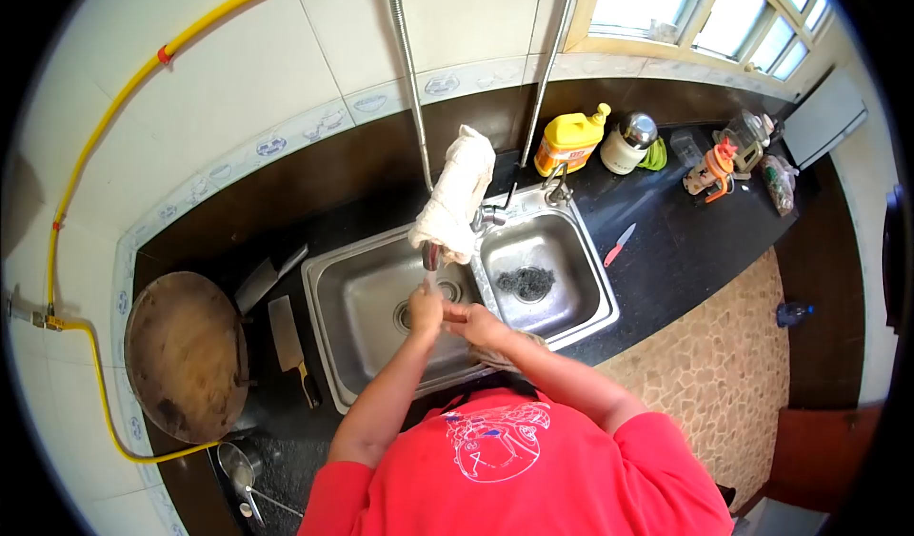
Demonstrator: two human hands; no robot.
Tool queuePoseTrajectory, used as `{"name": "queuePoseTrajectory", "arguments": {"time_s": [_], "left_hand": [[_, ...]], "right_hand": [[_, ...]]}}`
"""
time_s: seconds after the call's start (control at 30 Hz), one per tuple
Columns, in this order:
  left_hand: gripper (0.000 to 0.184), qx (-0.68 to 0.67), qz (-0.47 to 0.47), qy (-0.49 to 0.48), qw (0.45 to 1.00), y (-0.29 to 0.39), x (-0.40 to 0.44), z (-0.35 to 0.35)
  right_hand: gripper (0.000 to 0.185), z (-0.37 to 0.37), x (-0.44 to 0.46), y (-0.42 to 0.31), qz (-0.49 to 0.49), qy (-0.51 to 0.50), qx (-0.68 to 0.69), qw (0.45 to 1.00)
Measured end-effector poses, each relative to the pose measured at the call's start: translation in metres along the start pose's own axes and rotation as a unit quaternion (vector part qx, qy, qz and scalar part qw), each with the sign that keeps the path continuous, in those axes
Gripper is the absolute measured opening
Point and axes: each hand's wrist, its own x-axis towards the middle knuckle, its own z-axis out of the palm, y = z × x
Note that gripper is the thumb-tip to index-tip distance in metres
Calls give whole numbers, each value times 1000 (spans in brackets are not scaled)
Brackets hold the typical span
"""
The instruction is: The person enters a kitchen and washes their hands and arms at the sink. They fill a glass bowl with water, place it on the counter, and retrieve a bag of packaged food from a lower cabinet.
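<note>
In the middle of the frame, the left hand is held just below the metal spout, above the larger basin. It is met from the right by the right hand, whose fingers are laid against it. Whether either hand is opened or closed cannot be told, and nothing can be made out in them. A thin stream of water is seen between spout and left hand. The tap above the spout is wrapped in a pale cloth.

In the smaller basin, at right of centre, a dark scouring mesh is placed over the drain. A red-handled knife is laid on the dark counter to its right. At left, a cleaver is set between the sink and a large round lid.
</note>
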Motion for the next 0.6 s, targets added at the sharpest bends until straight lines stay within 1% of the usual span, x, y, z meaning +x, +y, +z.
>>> {"name": "queuePoseTrajectory", "arguments": {"time_s": [0.03, 0.07, 0.1, 0.13, 0.17, 0.2, 0.23, 0.3, 0.33, 0.37, 0.4, 0.43, 0.47, 0.5, 0.53, 0.57, 0.6], "left_hand": [[25, 51, 18, -27, 998, -7, 9, -5], [25, 66, 48, -41, 996, -9, 10, -6], [25, 69, 53, -46, 995, -10, 11, -10], [25, 126, 84, -49, 987, -10, 12, -16], [26, 182, 115, -52, 975, -13, 11, -21], [26, 185, 119, -57, 974, -30, 21, -27], [31, 226, 127, -16, 966, -59, 40, -35], [40, 298, 146, 28, 943, -75, 43, -47], [44, 326, 160, 30, 931, -66, 34, -42], [48, 325, 133, 30, 936, -30, 1, -29], [53, 393, 168, 1, 904, -39, 7, -40], [64, 430, 66, -52, 899, -23, -4, -40], [72, 455, 24, -41, 889, -27, -3, -43], [73, 508, -40, -53, 859, -28, -3, -51], [72, 536, -11, -65, 842, -13, -17, -49], [72, 562, 15, -77, 823, -2, -31, -49], [67, 609, 80, -98, 783, -4, -27, -59]], "right_hand": [[49, -24, 2, -12, 9, -134, -237, 962], [57, -42, 5, -19, 59, -111, -346, 930], [65, -59, 8, -24, 110, -87, -446, 884], [68, -81, 25, 6, 114, -10, -356, 928], [71, -101, 46, 40, 115, 68, -259, 957], [74, -118, 60, 41, 110, 138, -233, 956], [76, -133, 73, 37, 104, 209, -204, 951], [84, -153, 94, 12, 136, 257, -169, 942], [91, -156, 107, 10, 115, 288, -179, 934], [100, -162, 130, 29, 94, 310, -137, 936], [106, -165, 148, 32, 124, 314, -112, 935], [109, -169, 167, 33, 154, 307, -115, 932], [102, -171, 167, 13, 172, 290, -26, 941], [93, -167, 180, 17, 156, 305, 88, 935], [88, -165, 162, -16, 151, 261, 160, 940], [87, -166, 200, 29, 88, 230, 107, 963], [88, -167, 194, 19, 93, 229, 16, 969]]}}
